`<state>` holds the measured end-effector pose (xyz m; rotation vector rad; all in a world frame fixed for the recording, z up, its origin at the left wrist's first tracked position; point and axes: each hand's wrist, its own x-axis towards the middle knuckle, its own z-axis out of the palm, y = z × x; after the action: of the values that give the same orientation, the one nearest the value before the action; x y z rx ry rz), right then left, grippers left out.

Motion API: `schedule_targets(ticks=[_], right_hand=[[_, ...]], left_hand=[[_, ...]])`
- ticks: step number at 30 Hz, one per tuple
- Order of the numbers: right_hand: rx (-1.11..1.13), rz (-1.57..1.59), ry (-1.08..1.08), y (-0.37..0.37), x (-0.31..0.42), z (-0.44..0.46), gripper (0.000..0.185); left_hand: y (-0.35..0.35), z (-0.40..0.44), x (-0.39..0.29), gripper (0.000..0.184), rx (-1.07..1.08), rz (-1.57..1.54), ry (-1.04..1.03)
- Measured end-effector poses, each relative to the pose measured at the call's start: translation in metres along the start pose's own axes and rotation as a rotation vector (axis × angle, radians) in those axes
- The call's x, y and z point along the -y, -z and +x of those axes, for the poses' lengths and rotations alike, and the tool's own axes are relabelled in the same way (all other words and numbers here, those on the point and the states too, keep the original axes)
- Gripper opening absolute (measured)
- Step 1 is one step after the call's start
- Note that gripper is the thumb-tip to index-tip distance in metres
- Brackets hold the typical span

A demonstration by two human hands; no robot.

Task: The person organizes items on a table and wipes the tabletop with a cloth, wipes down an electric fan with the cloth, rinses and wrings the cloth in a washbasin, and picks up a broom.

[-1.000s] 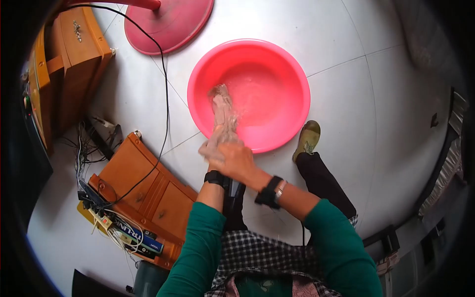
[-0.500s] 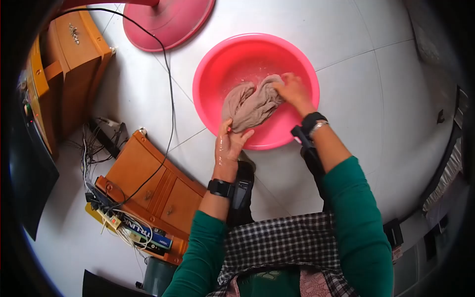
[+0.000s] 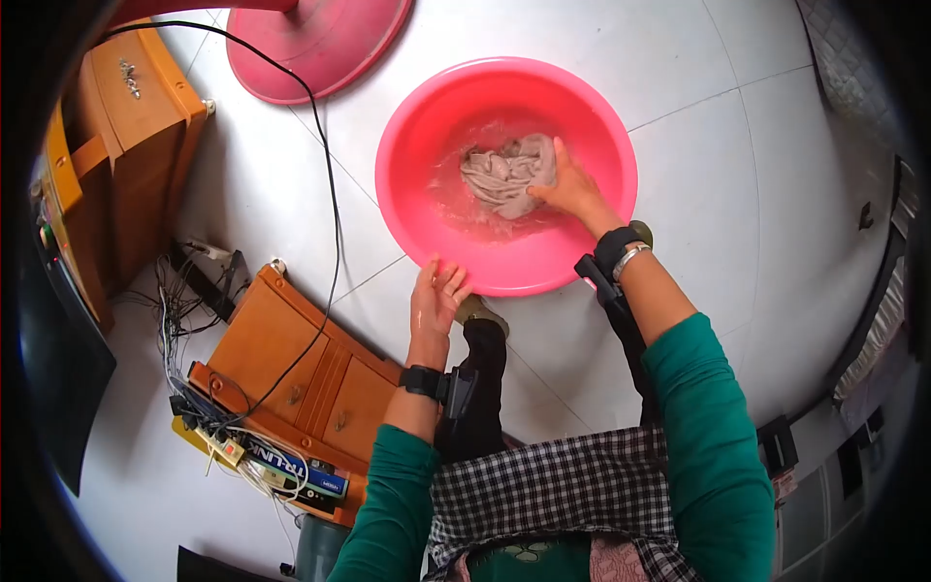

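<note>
A pink basin [image 3: 417, 218] with water in it stands on the floor. The wet grey-beige cloth [image 3: 499, 179] lies bunched in the water, right of the basin's middle at its near end. My right hand [image 3: 572, 187] reaches over the basin's right side, thumb and fingers gripping the cloth's right edge. At the basin's near left rim is my left hand [image 3: 436, 296], palm up, wet, fingers apart and holding nothing.
Wooden cabinets [image 3: 291, 359] stand at the left, with cables and a blue box [image 3: 291, 468] on the nearer one. A round red base [image 3: 320, 44] is at the top left. A black cable [image 3: 335, 194] crosses the floor. My shoe [image 3: 482, 312] is near the basin.
The cloth was squeezed between both hands, then spread over the basin; now it is bunched in the water. My left hand has let go of it and moved down to the rim.
</note>
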<state>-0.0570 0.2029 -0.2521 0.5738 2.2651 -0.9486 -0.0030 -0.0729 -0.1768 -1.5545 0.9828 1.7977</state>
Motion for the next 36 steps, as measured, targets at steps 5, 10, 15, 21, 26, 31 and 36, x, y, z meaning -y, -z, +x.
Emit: schedule_targets(ticks=[5,10,15,21,26,31,36], right_hand=[[-0.232,0.27,-0.182,-0.074,0.0,-0.011,0.079],[0.053,0.307,0.248,-0.019,0.095,-0.114,0.056],[0.028,0.294,0.381,0.004,0.136,-0.154,0.045],[-0.238,0.292,0.246,-0.024,0.108,-0.07,0.031],[-0.093,0.205,0.015,-0.006,0.055,-0.018,0.041],[-0.171,0.301,-0.523,-0.05,-0.006,0.001,0.054],[0.065,0.607,-0.362,-0.034,0.054,-0.08,0.061]], left_hand=[[-0.038,0.018,-0.004,0.066,-0.028,0.136,0.028],[-0.064,0.049,-0.018,0.073,0.461,0.048,0.157],[-0.076,-0.009,-0.009,0.058,0.448,0.089,-0.084],[-0.084,0.015,0.01,0.045,0.212,0.06,-0.096],[-0.097,0.025,0.003,0.041,0.292,0.203,-0.218],[-0.06,0.018,-0.019,0.093,0.058,0.221,-0.206],[-0.043,-0.02,-0.006,0.087,0.074,0.225,0.047]])
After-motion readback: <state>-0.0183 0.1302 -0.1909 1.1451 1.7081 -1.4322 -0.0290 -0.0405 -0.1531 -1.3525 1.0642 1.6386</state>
